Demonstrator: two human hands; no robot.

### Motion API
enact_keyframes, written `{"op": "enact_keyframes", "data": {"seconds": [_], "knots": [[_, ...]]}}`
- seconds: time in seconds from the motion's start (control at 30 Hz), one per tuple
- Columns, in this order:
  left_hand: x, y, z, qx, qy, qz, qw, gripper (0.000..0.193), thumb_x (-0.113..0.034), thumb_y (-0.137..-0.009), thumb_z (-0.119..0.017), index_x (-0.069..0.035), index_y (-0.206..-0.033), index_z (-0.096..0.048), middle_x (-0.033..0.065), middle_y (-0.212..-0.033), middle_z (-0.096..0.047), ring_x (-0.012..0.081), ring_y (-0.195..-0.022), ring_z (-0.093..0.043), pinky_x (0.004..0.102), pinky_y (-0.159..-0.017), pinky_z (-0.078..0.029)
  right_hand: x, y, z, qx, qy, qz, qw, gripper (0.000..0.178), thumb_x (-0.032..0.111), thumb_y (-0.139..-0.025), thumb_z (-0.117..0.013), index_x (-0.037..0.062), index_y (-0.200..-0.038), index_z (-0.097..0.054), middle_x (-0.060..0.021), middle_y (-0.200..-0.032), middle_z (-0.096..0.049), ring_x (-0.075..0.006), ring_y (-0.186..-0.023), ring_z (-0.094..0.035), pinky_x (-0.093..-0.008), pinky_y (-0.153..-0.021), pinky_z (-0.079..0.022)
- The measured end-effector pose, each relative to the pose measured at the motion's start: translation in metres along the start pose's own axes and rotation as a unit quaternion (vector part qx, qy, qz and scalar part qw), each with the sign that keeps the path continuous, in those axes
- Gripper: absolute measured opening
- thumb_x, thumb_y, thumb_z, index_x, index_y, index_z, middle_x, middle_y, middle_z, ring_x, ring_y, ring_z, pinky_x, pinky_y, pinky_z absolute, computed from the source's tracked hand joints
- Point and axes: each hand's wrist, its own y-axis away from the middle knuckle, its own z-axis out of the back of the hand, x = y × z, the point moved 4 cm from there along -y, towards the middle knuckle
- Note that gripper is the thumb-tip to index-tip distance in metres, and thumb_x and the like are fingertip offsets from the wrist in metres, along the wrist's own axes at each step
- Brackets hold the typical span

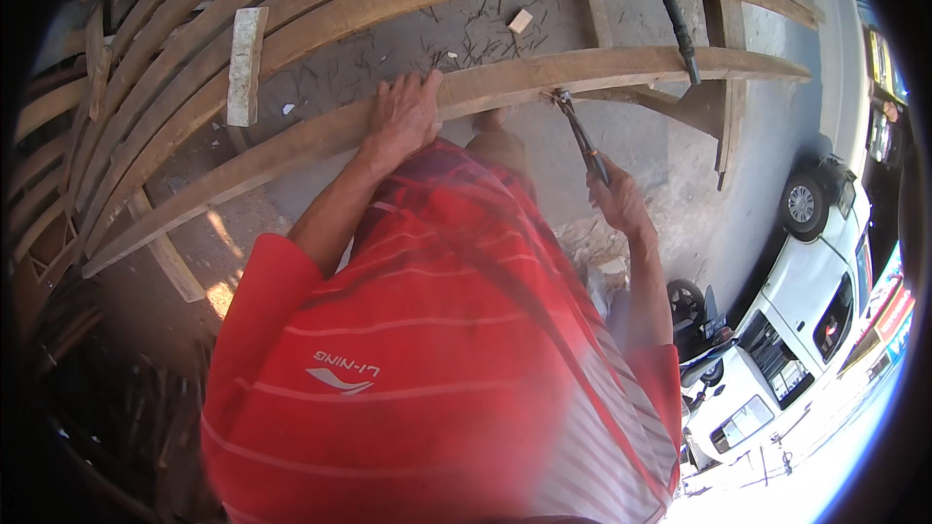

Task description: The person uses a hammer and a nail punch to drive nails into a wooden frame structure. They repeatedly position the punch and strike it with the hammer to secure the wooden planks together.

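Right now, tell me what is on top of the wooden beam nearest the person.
The left hand rests on the beam; a dark bar crosses over its right part. Wood beneath both is covered.

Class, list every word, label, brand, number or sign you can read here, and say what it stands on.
Red shirt: white logo with short lettering, upside down; legible, but I won't copy it out.
Coloured panels, right edge: any writing is too small and blurred to read.
Pliers and wooden beam: none visible.
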Motion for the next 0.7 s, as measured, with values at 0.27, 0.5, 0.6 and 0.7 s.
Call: {"op": "enact_keyframes", "data": {"seconds": [0.27,0.5,0.6,0.7], "knots": [[0.010,-0.022,0.013,0.126,0.083,0.066,0.986,0.064,-0.024,-0.075,-0.077,-0.005,-0.132,-0.055,0.0234,-0.116,-0.069,0.0423,-0.114,-0.064,0.0524,-0.095,-0.049,0.027,0.040,-0.027,-0.017,-0.100,0.062,0.993,0.052,0.024,-0.100,-0.053,0.0004,-0.146,-0.052,-0.0087,-0.087,-0.068,-0.0186,-0.077,-0.068,-0.0344,-0.071,-0.055],[0.033,-0.059,0.035,0.228,0.147,0.067,0.960,0.080,-0.039,-0.065,-0.084,0.000,-0.133,-0.063,0.0260,-0.121,-0.070,0.0411,-0.113,-0.067,0.0460,-0.096,-0.053,0.107,-0.007,-0.039,0.139,-0.510,0.067,0.846,0.074,0.013,-0.093,-0.052,-0.0074,-0.159,-0.027,-0.0246,-0.128,-0.066,-0.0339,-0.116,-0.068,-0.0417,-0.094,-0.057],[0.032,-0.055,0.031,0.210,0.174,0.062,0.960,0.078,-0.037,-0.064,-0.084,0.000,-0.130,-0.065,0.0257,-0.118,-0.071,0.0401,-0.112,-0.068,0.0449,-0.095,-0.053,0.125,-0.012,-0.040,0.148,-0.501,0.046,0.851,0.073,0.012,-0.091,-0.052,-0.0074,-0.158,-0.030,-0.0236,-0.126,-0.067,-0.0328,-0.115,-0.068,-0.0416,-0.097,-0.056],[0.030,-0.055,0.037,0.213,0.211,0.068,0.951,0.081,-0.038,-0.063,-0.086,-0.001,-0.132,-0.065,0.0252,-0.116,-0.072,0.0398,-0.112,-0.068,0.0451,-0.095,-0.053,0.136,-0.032,-0.022,0.079,-0.378,0.112,0.915,0.073,0.012,-0.090,-0.053,-0.0040,-0.159,-0.033,-0.0220,-0.127,-0.066,-0.0315,-0.109,-0.069,-0.0433,-0.096,-0.055]]}}
